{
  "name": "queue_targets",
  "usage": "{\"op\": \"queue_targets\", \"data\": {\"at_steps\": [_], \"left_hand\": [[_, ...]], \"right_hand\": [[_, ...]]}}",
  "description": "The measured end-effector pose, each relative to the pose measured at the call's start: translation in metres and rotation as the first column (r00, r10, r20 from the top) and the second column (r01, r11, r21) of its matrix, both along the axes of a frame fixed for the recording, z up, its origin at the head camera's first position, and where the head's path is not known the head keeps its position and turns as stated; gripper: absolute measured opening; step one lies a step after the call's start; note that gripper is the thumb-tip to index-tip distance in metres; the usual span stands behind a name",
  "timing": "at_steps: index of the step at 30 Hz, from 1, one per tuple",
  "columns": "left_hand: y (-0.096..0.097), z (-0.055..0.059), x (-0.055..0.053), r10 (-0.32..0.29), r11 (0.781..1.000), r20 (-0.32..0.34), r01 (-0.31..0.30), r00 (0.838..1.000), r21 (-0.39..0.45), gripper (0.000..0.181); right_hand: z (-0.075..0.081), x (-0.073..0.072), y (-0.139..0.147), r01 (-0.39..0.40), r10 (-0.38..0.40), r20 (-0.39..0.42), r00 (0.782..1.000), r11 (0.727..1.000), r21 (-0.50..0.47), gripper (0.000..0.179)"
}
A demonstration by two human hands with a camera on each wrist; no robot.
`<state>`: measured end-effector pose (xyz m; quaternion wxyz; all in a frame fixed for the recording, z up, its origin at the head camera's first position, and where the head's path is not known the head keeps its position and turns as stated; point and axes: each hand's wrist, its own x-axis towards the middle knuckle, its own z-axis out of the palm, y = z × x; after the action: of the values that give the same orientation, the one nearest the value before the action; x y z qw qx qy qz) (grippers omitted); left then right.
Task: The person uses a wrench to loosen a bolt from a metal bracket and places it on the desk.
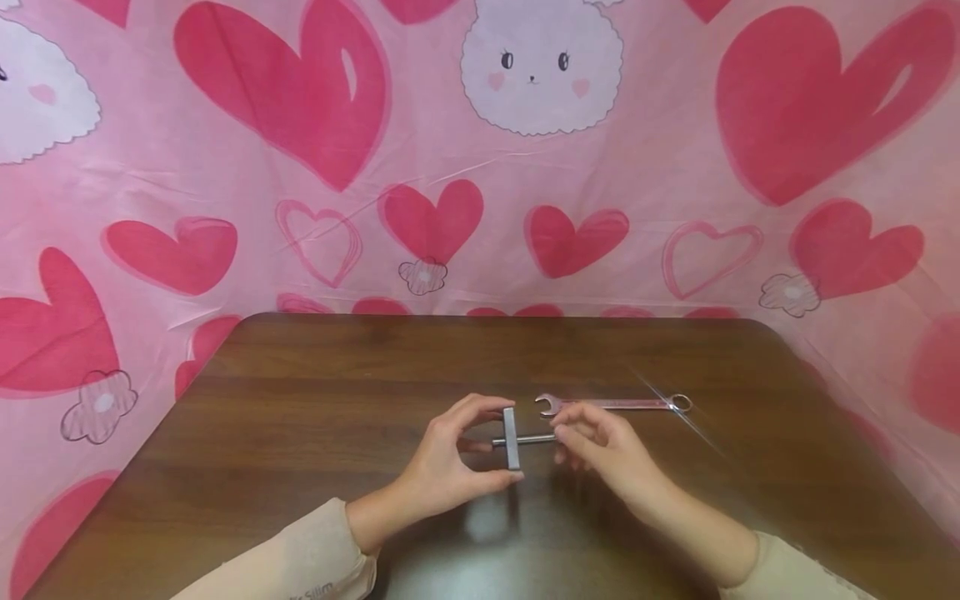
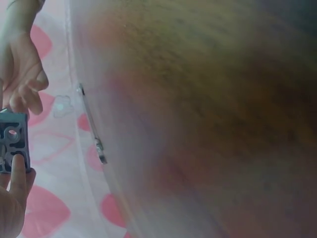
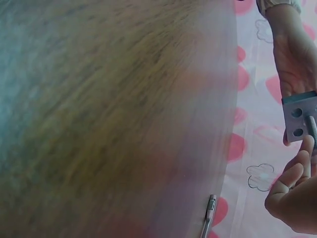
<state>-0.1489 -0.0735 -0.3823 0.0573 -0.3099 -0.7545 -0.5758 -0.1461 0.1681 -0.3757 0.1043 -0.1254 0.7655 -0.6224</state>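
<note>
My left hand (image 1: 438,467) grips a square grey metal plate (image 1: 512,439) by its top and bottom edges, holding it upright above the table. A threaded bolt (image 1: 536,438) passes through the plate, its short end showing on the left side. At the bolt's right end, the thumb and fingers of my right hand (image 1: 611,450) pinch it. Round holes show in the plate (image 3: 292,119) in the right wrist view, with the thread of the bolt (image 3: 311,126) beside them. The left wrist view shows the plate's recessed other face (image 2: 15,134), a left fingertip against it.
A combination wrench (image 1: 630,404) lies on the dark wooden table (image 1: 300,433), just behind my right hand, its open jaw pointing left. Behind the table's far edge hangs a pink cloth (image 1: 510,175) with hearts, which also runs along both sides.
</note>
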Motion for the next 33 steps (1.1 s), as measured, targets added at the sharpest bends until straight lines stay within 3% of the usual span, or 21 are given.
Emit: {"op": "queue_targets", "data": {"at_steps": [4, 12, 20, 25, 29, 33], "left_hand": [[0.0006, 0.0014, -0.0001, -0.004, 1.000, -0.010, 0.004, 1.000, 0.005, 0.067], [-0.0001, 0.0038, -0.0020, 0.017, 1.000, -0.005, -0.017, 1.000, 0.009, 0.067], [0.0006, 0.0033, -0.0011, 0.013, 1.000, 0.001, -0.013, 1.000, 0.002, 0.067], [0.0016, 0.0038, -0.0008, 0.003, 1.000, -0.008, -0.003, 1.000, -0.001, 0.066], [0.0018, 0.0047, -0.0011, 0.005, 1.000, -0.009, -0.005, 1.000, 0.004, 0.067], [0.0013, 0.0047, -0.0017, 0.014, 1.000, -0.004, -0.014, 1.000, 0.008, 0.067]], "right_hand": [[0.0012, 0.0011, -0.0017, 0.030, -0.030, -0.005, 1.000, 0.999, -0.016, 0.024], [-0.0007, 0.0025, -0.0035, 0.054, -0.056, -0.123, 0.991, 0.998, -0.018, 0.031], [-0.0011, 0.0015, -0.0011, 0.021, -0.021, -0.028, 0.999, 1.000, -0.018, 0.032], [-0.0001, 0.0011, -0.0004, 0.052, -0.052, 0.005, 0.999, 0.998, -0.017, 0.024], [0.0019, 0.0030, -0.0011, 0.080, -0.080, 0.007, 0.997, 0.997, -0.021, 0.024], [0.0015, 0.0040, -0.0020, 0.081, -0.081, -0.047, 0.996, 0.997, -0.012, 0.028]]}}
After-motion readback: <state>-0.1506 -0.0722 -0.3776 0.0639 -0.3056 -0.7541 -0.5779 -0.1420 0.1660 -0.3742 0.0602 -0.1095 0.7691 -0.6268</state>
